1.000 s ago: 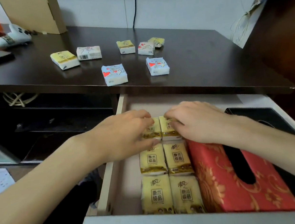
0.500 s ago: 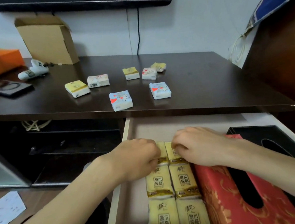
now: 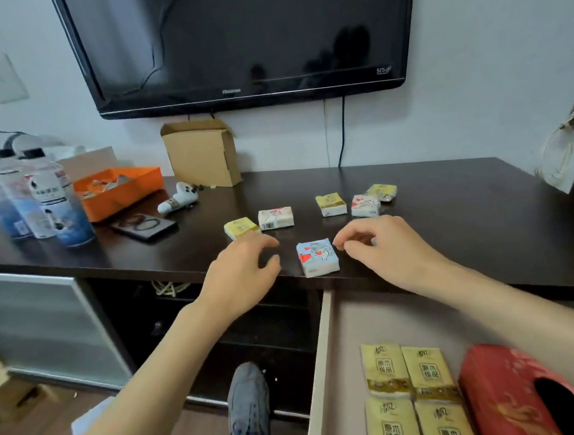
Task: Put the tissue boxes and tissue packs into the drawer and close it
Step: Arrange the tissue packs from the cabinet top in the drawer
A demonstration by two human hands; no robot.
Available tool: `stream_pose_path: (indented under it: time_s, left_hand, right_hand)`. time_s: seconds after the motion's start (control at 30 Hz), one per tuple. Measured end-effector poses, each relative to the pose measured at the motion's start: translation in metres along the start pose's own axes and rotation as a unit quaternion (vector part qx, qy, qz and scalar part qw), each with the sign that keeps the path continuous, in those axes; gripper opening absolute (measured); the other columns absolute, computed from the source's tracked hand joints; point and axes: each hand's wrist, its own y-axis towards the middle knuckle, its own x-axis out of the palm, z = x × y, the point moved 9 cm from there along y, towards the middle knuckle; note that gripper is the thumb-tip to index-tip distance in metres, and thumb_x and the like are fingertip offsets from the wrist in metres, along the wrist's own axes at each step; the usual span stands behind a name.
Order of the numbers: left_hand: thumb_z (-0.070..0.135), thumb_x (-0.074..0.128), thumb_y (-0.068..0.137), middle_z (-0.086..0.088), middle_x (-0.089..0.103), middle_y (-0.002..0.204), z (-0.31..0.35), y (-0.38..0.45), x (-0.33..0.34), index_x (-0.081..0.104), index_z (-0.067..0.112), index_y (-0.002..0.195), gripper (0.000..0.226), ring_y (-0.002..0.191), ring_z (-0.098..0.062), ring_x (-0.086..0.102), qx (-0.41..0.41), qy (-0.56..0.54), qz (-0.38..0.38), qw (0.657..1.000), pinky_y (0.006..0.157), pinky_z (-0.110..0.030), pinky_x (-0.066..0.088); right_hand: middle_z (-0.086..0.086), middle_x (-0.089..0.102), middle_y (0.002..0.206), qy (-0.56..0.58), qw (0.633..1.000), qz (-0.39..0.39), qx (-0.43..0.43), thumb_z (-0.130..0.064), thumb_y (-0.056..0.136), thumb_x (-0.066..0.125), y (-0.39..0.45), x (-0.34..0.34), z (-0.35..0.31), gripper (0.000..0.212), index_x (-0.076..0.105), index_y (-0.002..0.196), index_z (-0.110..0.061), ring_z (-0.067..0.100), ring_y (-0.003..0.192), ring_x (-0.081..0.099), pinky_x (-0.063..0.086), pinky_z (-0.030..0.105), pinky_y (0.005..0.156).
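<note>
1. Tissue pack (image 3: 317,257), blue with red hearts, lies at the tabletop (image 3: 467,210) front edge, between both hands
2. Left hand (image 3: 242,275) and right hand (image 3: 384,251) hover beside it, each grip half open, empty
3. Drawer (image 3: 320,369) open below, holding yellow packs (image 3: 407,369) and red tissue box (image 3: 509,392)

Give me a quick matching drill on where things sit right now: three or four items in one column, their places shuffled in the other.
Items:
1. red tissue box
2. blue heart-print pack
3. cardboard box
4. orange tray

Places:
A. front edge of the tabletop, between the left hand and right hand
B. under the TV, against the wall
C. in the open drawer
D. beside the bottles, far left

Pairs: 1-C, 2-A, 3-B, 4-D
</note>
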Motion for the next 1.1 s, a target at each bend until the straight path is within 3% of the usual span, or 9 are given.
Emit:
stream_pose_path:
  time_s: [0.17, 0.33, 0.47, 0.6, 0.7, 0.77, 0.9, 1.0, 1.1]
  left_hand:
    - [0.030, 0.059, 0.085, -0.001, 0.050, 0.138, -0.052, 0.057, 0.012, 0.059, 0.020, 0.128, 0.044, 0.128, -0.025, 0.045, -0.038, 0.033, -0.042, 0.998, 0.101, -0.043, 0.044]
    - [0.051, 0.067, 0.082, -0.013, 0.029, 0.157, -0.096, 0.110, 0.031, 0.035, 0.014, 0.149, 0.083, 0.145, -0.033, 0.023, -0.110, 0.089, -0.116, 0.983, 0.114, -0.047, 0.028]
    - [0.055, 0.074, 0.073, -0.010, 0.046, 0.145, -0.125, 0.129, 0.046, 0.038, 0.015, 0.146, 0.092, 0.123, -0.028, 0.048, -0.152, 0.080, -0.182, 0.968, 0.099, -0.038, 0.041]
    - [0.047, 0.082, 0.067, -0.003, 0.056, 0.129, -0.133, 0.131, 0.044, 0.047, 0.022, 0.140, 0.085, 0.102, -0.018, 0.050, -0.142, 0.042, -0.172, 0.974, 0.089, -0.033, 0.042]
    - [0.044, 0.085, 0.066, -0.003, 0.056, 0.128, -0.128, 0.126, 0.039, 0.047, 0.020, 0.140, 0.087, 0.102, -0.018, 0.051, -0.130, 0.027, -0.154, 0.979, 0.087, -0.031, 0.041]
    - [0.044, 0.085, 0.067, -0.005, 0.054, 0.134, -0.120, 0.122, 0.037, 0.043, 0.017, 0.144, 0.091, 0.107, -0.020, 0.052, -0.123, 0.023, -0.152, 0.980, 0.087, -0.030, 0.039]
    - [0.045, 0.083, 0.069, -0.008, 0.053, 0.141, -0.096, 0.113, 0.025, 0.040, 0.013, 0.146, 0.094, 0.122, -0.027, 0.053, -0.108, 0.022, -0.130, 0.985, 0.095, -0.034, 0.042]
    - [0.048, 0.081, 0.071, -0.007, 0.055, 0.137, -0.070, 0.104, 0.014, 0.043, 0.014, 0.144, 0.088, 0.117, -0.025, 0.055, -0.090, 0.007, -0.111, 0.990, 0.091, -0.034, 0.045]
    - [0.053, 0.082, 0.067, -0.001, 0.061, 0.124, -0.039, 0.085, 0.004, 0.053, 0.019, 0.134, 0.080, 0.106, -0.017, 0.058, -0.077, -0.054, -0.101, 0.990, 0.089, -0.036, 0.050]
  right_hand:
    - [-0.005, 0.070, 0.122, -0.056, 0.998, 0.007, 0.005, -0.014, 0.096, 0.056, 0.067, 0.015, 0.009, 0.029, 0.071, 0.118, -0.026, 0.011, 0.109, 0.061, 0.048, 0.028, 0.090]
    - [0.007, 0.051, 0.147, -0.167, 0.984, -0.029, 0.051, -0.008, 0.093, 0.054, 0.135, 0.030, 0.048, 0.051, 0.051, 0.143, -0.015, 0.027, 0.135, 0.043, 0.040, 0.038, 0.100]
    - [0.013, 0.044, 0.153, -0.196, 0.976, -0.053, 0.078, -0.009, 0.091, 0.058, 0.178, 0.036, 0.074, 0.060, 0.041, 0.148, -0.009, 0.032, 0.140, 0.037, 0.038, 0.046, 0.106]
    - [0.011, 0.030, 0.163, -0.187, 0.963, -0.150, 0.124, -0.013, 0.087, 0.061, 0.202, 0.044, 0.100, 0.080, 0.025, 0.158, -0.011, 0.032, 0.147, 0.031, 0.032, 0.043, 0.114]
    - [0.014, 0.046, 0.149, -0.169, 0.954, -0.190, 0.158, -0.017, 0.082, 0.066, 0.205, 0.047, 0.117, 0.068, 0.043, 0.146, -0.011, 0.032, 0.131, 0.046, 0.040, 0.046, 0.107]
    - [0.012, 0.055, 0.136, -0.159, 0.960, -0.176, 0.148, -0.019, 0.081, 0.071, 0.208, 0.047, 0.120, 0.054, 0.054, 0.132, -0.012, 0.030, 0.120, 0.052, 0.044, 0.045, 0.100]
    - [0.006, 0.052, 0.143, -0.150, 0.975, -0.113, 0.115, -0.033, 0.076, 0.082, 0.203, 0.040, 0.114, 0.081, 0.046, 0.147, -0.015, 0.026, 0.128, 0.050, 0.044, 0.039, 0.102]
    - [0.008, 0.049, 0.144, -0.170, 0.982, -0.039, 0.070, -0.049, 0.074, 0.081, 0.188, 0.028, 0.099, 0.091, 0.043, 0.150, -0.016, 0.028, 0.131, 0.043, 0.040, 0.041, 0.100]
    - [0.003, 0.047, 0.128, -0.170, 0.984, 0.020, 0.037, -0.059, 0.072, 0.077, 0.157, 0.008, 0.078, 0.088, 0.048, 0.145, -0.019, 0.024, 0.126, 0.036, 0.037, 0.040, 0.092]
